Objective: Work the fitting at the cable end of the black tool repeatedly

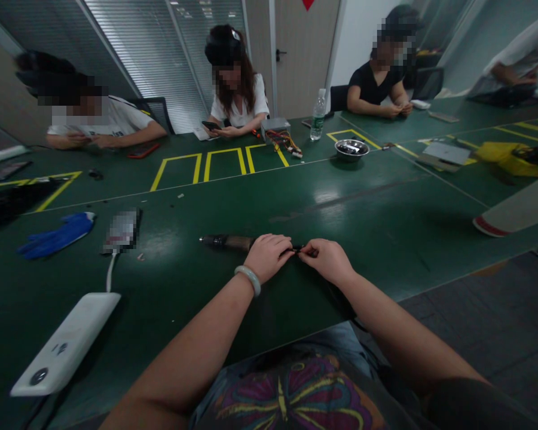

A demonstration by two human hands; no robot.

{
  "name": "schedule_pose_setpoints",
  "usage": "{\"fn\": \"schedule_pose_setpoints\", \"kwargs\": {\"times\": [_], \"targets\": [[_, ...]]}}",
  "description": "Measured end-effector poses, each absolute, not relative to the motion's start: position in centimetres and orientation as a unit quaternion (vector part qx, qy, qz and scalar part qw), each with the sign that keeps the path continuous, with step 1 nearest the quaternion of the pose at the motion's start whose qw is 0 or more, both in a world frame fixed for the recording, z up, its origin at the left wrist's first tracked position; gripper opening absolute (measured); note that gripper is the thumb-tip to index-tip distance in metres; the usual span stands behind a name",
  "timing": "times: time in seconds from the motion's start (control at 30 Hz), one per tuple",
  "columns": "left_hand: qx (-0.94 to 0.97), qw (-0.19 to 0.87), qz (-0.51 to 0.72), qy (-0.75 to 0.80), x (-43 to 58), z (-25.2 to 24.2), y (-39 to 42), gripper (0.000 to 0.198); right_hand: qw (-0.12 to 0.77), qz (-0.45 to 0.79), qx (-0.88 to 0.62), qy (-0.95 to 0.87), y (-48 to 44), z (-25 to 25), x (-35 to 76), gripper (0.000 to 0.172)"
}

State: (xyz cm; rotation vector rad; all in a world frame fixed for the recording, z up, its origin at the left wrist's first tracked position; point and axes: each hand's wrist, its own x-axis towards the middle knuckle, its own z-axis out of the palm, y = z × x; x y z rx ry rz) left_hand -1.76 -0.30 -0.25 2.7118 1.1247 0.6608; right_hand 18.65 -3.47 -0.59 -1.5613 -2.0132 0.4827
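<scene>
An electric screwdriver (233,242) with a dark, brownish body lies on the green table, its metal tip pointing left. My left hand (269,257), with a pale bangle at the wrist, is closed over its rear end. Just to the right, my right hand (327,258) pinches a thin black cable at the back of the screwdriver, and the fingertips of both hands nearly meet. The cable (341,298) runs on under my right forearm toward the table edge. What exactly lies between my fingertips is small and partly hidden.
At left lie a white power strip (67,346), a plugged-in phone-like device (122,230) and a blue glove (58,236). Farther back are a metal bowl (351,150), a water bottle (317,116) and a wired metal box (275,126). Several people sit across the table.
</scene>
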Motion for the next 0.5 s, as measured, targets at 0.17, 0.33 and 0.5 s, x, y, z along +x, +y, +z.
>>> {"fn": "schedule_pose_setpoints", "kwargs": {"times": [0.17, 0.33, 0.5], "targets": [[0.9, 0.072, 0.218, 0.371, -1.82, -0.09, -0.31, 0.011, 0.273, 0.167, -0.575, -0.753, -3.53, -0.58, 18.55, 0.011], [0.897, 0.076, 0.222, 0.374, -1.81, -0.25, -0.24, 0.01, 0.273, 0.148, -0.58, -0.753, -3.75, -0.31, 18.06, 0.011], [0.897, 0.079, 0.22, 0.375, -1.75, -0.19, -0.24, 0.011, 0.273, 0.168, -0.599, -0.733, -3.88, -0.36, 17.71, 0.011]]}}
